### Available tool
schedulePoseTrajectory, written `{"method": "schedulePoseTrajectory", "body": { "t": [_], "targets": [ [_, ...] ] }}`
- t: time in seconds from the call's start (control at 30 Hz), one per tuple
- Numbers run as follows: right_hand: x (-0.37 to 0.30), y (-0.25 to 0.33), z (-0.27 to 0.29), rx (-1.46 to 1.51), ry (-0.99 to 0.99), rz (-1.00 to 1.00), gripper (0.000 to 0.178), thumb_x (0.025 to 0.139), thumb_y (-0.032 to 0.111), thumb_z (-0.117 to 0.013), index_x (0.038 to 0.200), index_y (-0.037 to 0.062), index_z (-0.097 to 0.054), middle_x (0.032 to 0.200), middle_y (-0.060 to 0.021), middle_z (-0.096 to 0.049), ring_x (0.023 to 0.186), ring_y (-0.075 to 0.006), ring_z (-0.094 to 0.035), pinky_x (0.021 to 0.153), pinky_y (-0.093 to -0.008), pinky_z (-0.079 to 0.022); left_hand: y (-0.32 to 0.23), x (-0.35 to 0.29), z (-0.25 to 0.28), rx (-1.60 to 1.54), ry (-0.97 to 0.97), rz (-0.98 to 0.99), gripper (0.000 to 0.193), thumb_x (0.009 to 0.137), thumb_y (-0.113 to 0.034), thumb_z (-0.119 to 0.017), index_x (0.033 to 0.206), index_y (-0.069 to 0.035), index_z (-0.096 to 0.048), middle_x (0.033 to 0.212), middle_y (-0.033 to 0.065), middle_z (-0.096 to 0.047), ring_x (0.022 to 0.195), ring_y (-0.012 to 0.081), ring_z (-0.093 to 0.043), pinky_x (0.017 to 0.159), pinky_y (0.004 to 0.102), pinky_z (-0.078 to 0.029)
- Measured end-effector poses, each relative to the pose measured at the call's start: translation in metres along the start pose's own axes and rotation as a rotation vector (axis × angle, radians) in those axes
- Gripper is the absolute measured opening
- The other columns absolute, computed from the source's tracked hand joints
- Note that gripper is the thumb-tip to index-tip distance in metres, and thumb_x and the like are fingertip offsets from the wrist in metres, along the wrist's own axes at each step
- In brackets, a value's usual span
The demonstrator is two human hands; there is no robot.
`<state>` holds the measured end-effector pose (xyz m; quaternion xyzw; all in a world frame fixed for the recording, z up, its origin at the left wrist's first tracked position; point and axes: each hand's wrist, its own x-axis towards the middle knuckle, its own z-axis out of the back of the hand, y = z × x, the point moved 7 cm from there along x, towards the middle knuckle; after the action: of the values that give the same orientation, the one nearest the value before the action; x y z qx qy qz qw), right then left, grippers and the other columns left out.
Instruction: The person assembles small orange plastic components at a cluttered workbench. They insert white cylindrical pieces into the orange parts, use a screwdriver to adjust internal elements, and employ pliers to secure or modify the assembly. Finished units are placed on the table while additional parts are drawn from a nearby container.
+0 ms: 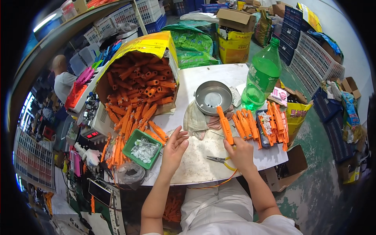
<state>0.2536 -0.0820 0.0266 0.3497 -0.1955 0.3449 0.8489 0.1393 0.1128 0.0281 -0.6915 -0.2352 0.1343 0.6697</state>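
My right hand [240, 152] is closed round the lower end of a long orange plastic part [225, 124], which stands tilted above the white table. Over the table's middle, my left hand [175, 148] is open, fingers slightly curled, with nothing visible in it. Beside that hand sits a green tray [127, 150] of small whitish clear pieces [145, 150]. Pliers [219, 159] with yellow handles lie just under my right hand. Several orange parts [246, 123] are lined up right of the held one, next to a dark box holding white pieces [265, 122] and more orange parts [276, 123].
A metal bowl [198, 102] stands on a cloth [194, 119] at the back. Right of it rises a green bottle [263, 72]. A large yellow sack [158, 38] spills orange parts [139, 80] at the left. A red and yellow wire [223, 182] crosses the front edge.
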Motion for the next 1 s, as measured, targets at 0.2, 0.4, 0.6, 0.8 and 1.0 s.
{"method": "schedulePoseTrajectory", "body": {
  "t": [0.2,0.4,0.6,0.8,1.0],
  "targets": [
    [-0.033,0.043,-0.015,0.115,0.139,0.127,0.028,0.079,0.032,-0.068,0.078,0.0054,-0.059,0.068,-0.0074,-0.06,0.055,-0.0221,-0.06,0.048,-0.0332,-0.045,0.034,-0.014,-0.049,-0.286,0.087,0.165,0.057,0.091,-0.018,-0.055,0.138,-0.001,-0.027,0.118,0.0185,-0.056,0.104,0.0239,-0.058,0.093,0.0331,-0.044],
    [-0.064,0.025,-0.001,0.762,0.58,-0.411,0.031,0.088,0.031,-0.057,0.102,0.0033,-0.057,0.082,-0.0119,-0.062,0.072,-0.0237,-0.063,0.063,-0.0331,-0.049,0.041,-0.029,-0.047,-0.494,-0.059,0.219,0.05,0.093,-0.019,-0.052,0.135,-0.003,-0.029,0.113,0.0218,-0.057,0.091,0.0251,-0.064,0.082,0.0355,-0.052],
    [-0.105,-0.027,0.071,0.279,0.695,-0.266,0.018,0.087,0.018,-0.058,0.091,0.0011,-0.062,0.083,-0.0128,-0.061,0.076,-0.0278,-0.059,0.069,-0.0347,-0.047,0.038,-0.07,-0.035,-0.645,-0.003,0.356,0.041,0.093,-0.02,-0.05,0.128,-0.003,-0.035,0.117,0.0244,-0.054,0.093,0.0286,-0.063,0.082,0.0398,-0.054],
    [-0.037,-0.003,0.047,0.09,0.213,0.088,0.014,0.08,0.007,-0.059,0.092,-0.0008,-0.061,0.088,-0.0132,-0.059,0.085,-0.0289,-0.056,0.074,-0.0354,-0.046,0.039,-0.095,-0.072,-0.797,0.15,0.444,0.049,0.093,-0.023,-0.051,0.133,-0.002,-0.032,0.12,0.0242,-0.052,0.098,0.0306,-0.061,0.085,0.0417,-0.052],
    [-0.002,-0.016,-0.047,-0.421,0.454,0.19,0.021,0.072,0.004,-0.055,0.092,-0.0019,-0.055,0.092,-0.0122,-0.057,0.092,-0.027,-0.053,0.077,-0.0332,-0.045,0.028,-0.107,-0.083,-0.789,0.269,0.456,0.05,0.093,-0.022,-0.052,0.134,-0.003,-0.031,0.12,0.0243,-0.052,0.099,0.0296,-0.061,0.086,0.0392,-0.052]
  ]
}}
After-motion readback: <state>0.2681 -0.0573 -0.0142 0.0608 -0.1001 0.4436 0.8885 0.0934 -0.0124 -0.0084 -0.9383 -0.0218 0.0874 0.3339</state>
